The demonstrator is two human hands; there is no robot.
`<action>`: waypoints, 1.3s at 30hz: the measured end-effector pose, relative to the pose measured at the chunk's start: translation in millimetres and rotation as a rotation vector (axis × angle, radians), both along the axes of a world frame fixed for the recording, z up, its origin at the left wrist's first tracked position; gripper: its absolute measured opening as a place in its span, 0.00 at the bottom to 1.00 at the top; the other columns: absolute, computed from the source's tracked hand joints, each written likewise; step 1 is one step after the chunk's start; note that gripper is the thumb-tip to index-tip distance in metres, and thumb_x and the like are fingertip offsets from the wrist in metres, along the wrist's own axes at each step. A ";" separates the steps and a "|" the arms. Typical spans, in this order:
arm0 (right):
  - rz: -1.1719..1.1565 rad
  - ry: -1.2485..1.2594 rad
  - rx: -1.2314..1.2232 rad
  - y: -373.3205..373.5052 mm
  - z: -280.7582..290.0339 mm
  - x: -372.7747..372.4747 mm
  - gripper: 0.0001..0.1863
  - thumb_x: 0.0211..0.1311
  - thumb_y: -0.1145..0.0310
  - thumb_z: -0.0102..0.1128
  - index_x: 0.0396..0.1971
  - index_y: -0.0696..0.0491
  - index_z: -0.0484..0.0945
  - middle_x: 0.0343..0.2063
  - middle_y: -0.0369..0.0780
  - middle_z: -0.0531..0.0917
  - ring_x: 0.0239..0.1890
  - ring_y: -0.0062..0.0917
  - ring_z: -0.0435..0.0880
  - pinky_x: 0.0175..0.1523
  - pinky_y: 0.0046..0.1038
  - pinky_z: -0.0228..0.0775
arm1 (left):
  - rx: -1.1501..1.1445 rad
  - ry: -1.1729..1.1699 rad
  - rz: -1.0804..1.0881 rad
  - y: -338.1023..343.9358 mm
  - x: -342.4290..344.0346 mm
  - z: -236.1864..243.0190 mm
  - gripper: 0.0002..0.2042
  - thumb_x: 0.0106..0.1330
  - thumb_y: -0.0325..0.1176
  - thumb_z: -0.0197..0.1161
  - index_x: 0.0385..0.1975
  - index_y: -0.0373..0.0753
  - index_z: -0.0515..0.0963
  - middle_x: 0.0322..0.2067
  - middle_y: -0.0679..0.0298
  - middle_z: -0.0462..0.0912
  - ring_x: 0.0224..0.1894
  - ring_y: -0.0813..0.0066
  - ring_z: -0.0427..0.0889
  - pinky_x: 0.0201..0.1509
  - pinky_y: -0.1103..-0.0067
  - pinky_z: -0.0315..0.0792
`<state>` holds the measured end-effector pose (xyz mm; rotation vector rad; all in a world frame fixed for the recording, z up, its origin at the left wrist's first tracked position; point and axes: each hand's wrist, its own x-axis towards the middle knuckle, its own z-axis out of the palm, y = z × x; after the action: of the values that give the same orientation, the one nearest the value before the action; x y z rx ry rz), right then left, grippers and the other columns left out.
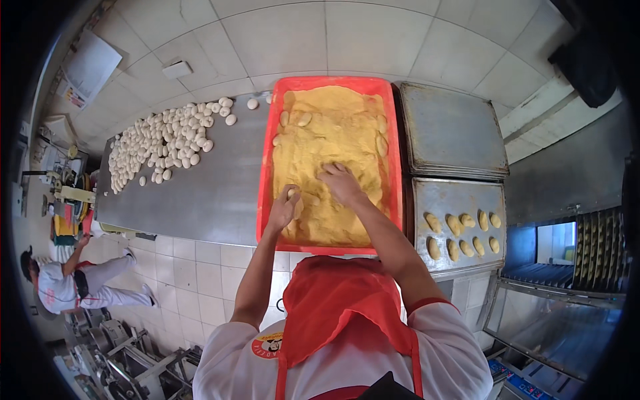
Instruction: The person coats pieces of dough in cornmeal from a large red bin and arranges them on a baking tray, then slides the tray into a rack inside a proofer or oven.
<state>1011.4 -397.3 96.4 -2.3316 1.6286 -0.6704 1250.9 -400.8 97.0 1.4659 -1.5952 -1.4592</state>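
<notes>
A red plastic tub (268, 175) holds a bed of yellow coarse meal (327, 110). At its lower left, the fingers of my left hand (283, 211) curl around a pale dough piece (294, 194). My right hand (343, 185) reaches into the middle of the tub, fingers apart and touching the meal; nothing shows in its grasp. An oval dough piece (305, 119) and several others lie half-coated along the tub's sides.
Left of the tub, a metal table (207, 193) carries a heap of dough balls (167, 137). To the right, coated dough pieces (455, 225) sit on a baking tray (427, 195), near stacked trays (453, 130). Another person (73, 283) stands far left, near machinery (123, 353).
</notes>
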 end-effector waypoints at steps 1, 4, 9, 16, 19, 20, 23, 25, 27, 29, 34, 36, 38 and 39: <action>0.031 0.110 0.024 -9.8 6.1 5.5 0.28 0.52 0.81 0.54 0.55 0.47 0.73 0.52 0.46 0.77 0.60 0.43 0.71 0.61 0.36 0.68 | -0.011 0.088 0.105 -6.3 1.6 -7.3 0.17 0.63 0.32 0.58 0.52 0.40 0.72 0.26 0.58 0.74 0.32 0.71 0.77 0.38 0.74 0.72; -0.125 0.193 0.578 -21.3 18.4 2.7 0.28 0.50 0.79 0.56 0.55 0.47 0.73 0.52 0.45 0.75 0.59 0.42 0.71 0.57 0.37 0.70 | -0.306 0.028 -0.063 -21.5 5.9 -21.5 0.18 0.60 0.30 0.57 0.51 0.40 0.74 0.36 0.54 0.79 0.39 0.63 0.81 0.44 0.70 0.74; -0.235 -0.134 0.100 -53.6 35.3 4.6 0.19 0.49 0.77 0.58 0.44 0.51 0.73 0.42 0.42 0.76 0.53 0.40 0.74 0.54 0.39 0.71 | -0.445 -0.586 -0.565 -21.4 -24.9 19.6 0.19 0.54 0.30 0.65 0.49 0.40 0.77 0.43 0.50 0.80 0.43 0.55 0.82 0.49 0.67 0.75; -0.167 0.055 0.042 -105.5 25.5 14.5 0.20 0.50 0.77 0.59 0.46 0.53 0.76 0.41 0.42 0.76 0.47 0.38 0.77 0.50 0.36 0.74 | -0.054 0.119 -0.181 -53.2 -5.2 10.4 0.10 0.64 0.34 0.65 0.42 0.38 0.79 0.29 0.61 0.82 0.29 0.72 0.81 0.31 0.77 0.74; -0.449 -0.653 0.463 -77.5 38.3 13.4 0.19 0.53 0.76 0.59 0.48 0.55 0.77 0.38 0.40 0.78 0.41 0.29 0.80 0.46 0.30 0.75 | 0.366 0.507 0.017 -51.4 -1.7 11.5 0.07 0.70 0.34 0.61 0.40 0.38 0.79 0.28 0.69 0.81 0.21 0.88 0.75 0.20 0.87 0.67; -0.341 -0.955 0.605 -63.8 38.3 17.9 0.18 0.54 0.74 0.61 0.47 0.56 0.77 0.36 0.40 0.79 0.39 0.26 0.80 0.44 0.27 0.74 | 0.378 0.607 0.039 -51.8 -3.0 10.7 0.08 0.70 0.35 0.61 0.41 0.38 0.78 0.28 0.69 0.81 0.21 0.87 0.75 0.21 0.86 0.68; -0.209 -1.020 0.746 -31.7 45.9 23.5 0.17 0.52 0.72 0.64 0.43 0.59 0.78 0.35 0.36 0.80 0.34 0.19 0.78 0.40 0.22 0.71 | 0.433 0.710 0.066 -46.5 -18.9 12.3 0.10 0.67 0.32 0.61 0.45 0.38 0.76 0.28 0.68 0.80 0.22 0.85 0.75 0.23 0.86 0.70; -0.183 -0.828 0.683 -17.5 39.7 11.9 0.17 0.52 0.71 0.65 0.44 0.59 0.79 0.35 0.37 0.80 0.36 0.20 0.78 0.41 0.23 0.71 | 0.412 0.703 0.006 -41.2 -32.4 14.4 0.14 0.62 0.26 0.60 0.48 0.37 0.74 0.31 0.65 0.80 0.24 0.82 0.77 0.25 0.84 0.71; -0.266 -0.852 0.593 2.6 33.7 -9.1 0.18 0.52 0.70 0.65 0.44 0.59 0.78 0.36 0.37 0.80 0.37 0.20 0.78 0.42 0.24 0.72 | 0.516 0.779 -0.070 -35.9 -49.0 17.2 0.19 0.57 0.22 0.56 0.51 0.34 0.72 0.35 0.62 0.80 0.29 0.79 0.79 0.30 0.84 0.74; -0.343 -1.210 0.651 27.8 31.8 -32.1 0.20 0.55 0.68 0.64 0.48 0.59 0.77 0.35 0.37 0.81 0.37 0.21 0.79 0.40 0.24 0.73 | 0.466 0.785 -0.122 -24.8 -73.7 26.2 0.20 0.56 0.21 0.54 0.52 0.32 0.72 0.39 0.61 0.79 0.34 0.77 0.79 0.37 0.84 0.75; -0.436 -1.577 0.562 110.2 28.8 -114.2 0.16 0.57 0.71 0.61 0.46 0.56 0.76 0.31 0.36 0.80 0.27 0.20 0.80 0.29 0.24 0.75 | 0.362 0.581 -0.293 11.5 -177.8 40.4 0.14 0.65 0.30 0.65 0.46 0.30 0.76 0.34 0.64 0.80 0.29 0.80 0.78 0.32 0.85 0.73; -0.578 -1.522 0.489 140.9 39.9 -154.5 0.14 0.55 0.72 0.62 0.43 0.56 0.77 0.30 0.36 0.81 0.27 0.21 0.80 0.28 0.24 0.75 | 0.429 0.503 -0.369 22.3 -221.0 38.8 0.13 0.65 0.32 0.66 0.43 0.31 0.77 0.30 0.65 0.79 0.26 0.81 0.76 0.28 0.84 0.70; -0.725 -1.284 0.413 169.6 42.8 -213.7 0.13 0.54 0.71 0.63 0.41 0.57 0.78 0.30 0.39 0.82 0.28 0.26 0.82 0.30 0.26 0.76 | 0.407 0.405 -0.454 36.4 -272.9 33.9 0.11 0.64 0.37 0.68 0.33 0.34 0.79 0.19 0.69 0.76 0.17 0.84 0.72 0.19 0.82 0.63; -0.798 -1.115 0.372 179.6 37.5 -243.7 0.14 0.53 0.70 0.63 0.40 0.57 0.79 0.30 0.42 0.84 0.29 0.30 0.84 0.31 0.29 0.77 | 0.411 0.392 -0.462 42.3 -298.6 33.8 0.11 0.64 0.37 0.68 0.33 0.34 0.79 0.19 0.69 0.76 0.17 0.84 0.72 0.19 0.82 0.63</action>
<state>767.8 -217.7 133.9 -0.6597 1.7388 -1.3156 952.3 -358.5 130.8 0.9369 -1.4974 -2.2845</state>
